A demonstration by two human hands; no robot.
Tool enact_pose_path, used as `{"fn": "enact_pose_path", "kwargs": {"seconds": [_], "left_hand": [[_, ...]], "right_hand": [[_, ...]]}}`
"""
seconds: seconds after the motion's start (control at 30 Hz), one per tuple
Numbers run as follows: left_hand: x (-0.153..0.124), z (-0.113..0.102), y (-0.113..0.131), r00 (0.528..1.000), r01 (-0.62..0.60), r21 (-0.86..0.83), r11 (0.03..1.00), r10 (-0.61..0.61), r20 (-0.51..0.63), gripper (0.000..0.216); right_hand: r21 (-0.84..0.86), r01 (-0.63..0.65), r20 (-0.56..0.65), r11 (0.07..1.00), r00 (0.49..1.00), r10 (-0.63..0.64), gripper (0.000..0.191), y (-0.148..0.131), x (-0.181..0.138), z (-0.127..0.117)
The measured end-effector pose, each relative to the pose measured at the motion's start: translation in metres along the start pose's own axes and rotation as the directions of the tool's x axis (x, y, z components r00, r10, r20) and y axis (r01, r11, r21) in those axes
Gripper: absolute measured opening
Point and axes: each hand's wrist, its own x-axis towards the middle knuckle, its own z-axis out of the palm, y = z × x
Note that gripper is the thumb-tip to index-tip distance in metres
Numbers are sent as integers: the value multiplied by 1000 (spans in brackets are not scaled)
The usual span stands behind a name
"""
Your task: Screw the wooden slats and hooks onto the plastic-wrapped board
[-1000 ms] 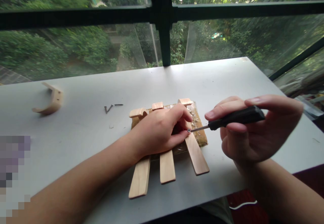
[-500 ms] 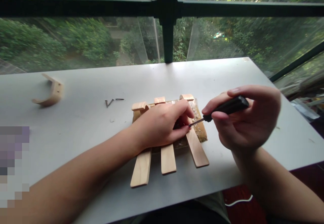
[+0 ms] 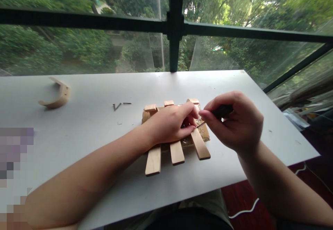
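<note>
Turned inward since the earlier frame, the right hand (image 3: 238, 126) clasps the black screwdriver (image 3: 223, 111), its shaft angled to the rightmost wooden slat (image 3: 200, 146) on the taped block (image 3: 205, 133). I judge the left hand (image 3: 170, 121) lies across for steadying; whether its fingers pinch, I cannot tell.

A white table (image 3: 91, 91) stands in front of large windows (image 3: 132, 54) with a dark frame (image 3: 176, 25). Soft daylight comes in, leaving a pale sheen on the table; dense green trees (image 3: 83, 48) grow outside. Below, at right, a white cable (image 3: 246, 211) lies on a dark red floor (image 3: 239, 195).
</note>
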Motion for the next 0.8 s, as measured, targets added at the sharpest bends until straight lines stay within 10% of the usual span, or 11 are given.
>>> {"fn": "enact_pose_path", "kwargs": {"seconds": [0.8], "left_hand": [[0, 2, -1, 1000, -7, 57, 998, 7, 1, 10]], "right_hand": [[33, -133, 407, 991, 907, 108, 30, -4, 21, -10]]}}
